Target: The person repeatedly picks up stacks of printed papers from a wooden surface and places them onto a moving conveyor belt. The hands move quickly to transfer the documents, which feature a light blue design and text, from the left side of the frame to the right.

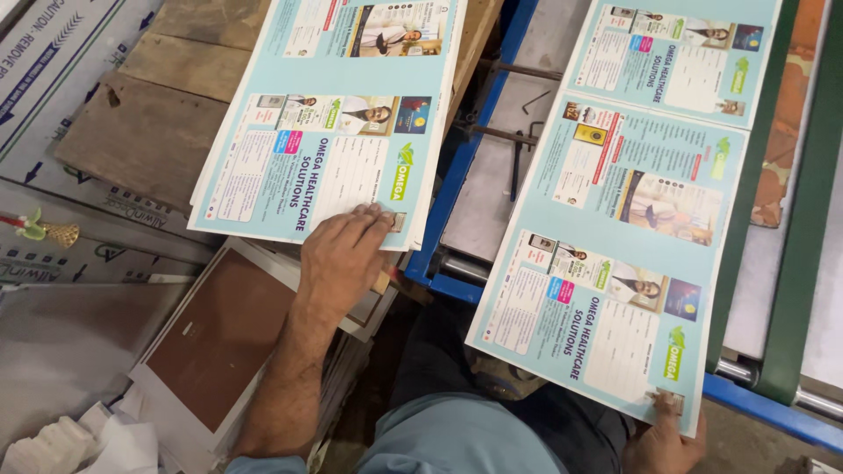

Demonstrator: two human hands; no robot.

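The left hand [338,259] lies flat, its fingers spread, pressing the near edge of the stack of printed sheets [329,145] on the wooden board [145,132]. The right hand [665,439] pinches the near corner of one printed sheet [628,211] lying over the blue machine frame [457,189]. It is best to lift that sheet gently and keep its edges straight. The sheets are light blue with small pictures.

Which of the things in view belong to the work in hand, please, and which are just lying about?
In hand:
- left hand on stack of printed sheets
- right hand gripping single printed sheet
- blue-framed machine bed

Lying about:
- brown board
- crumpled white paper
- wooden planks
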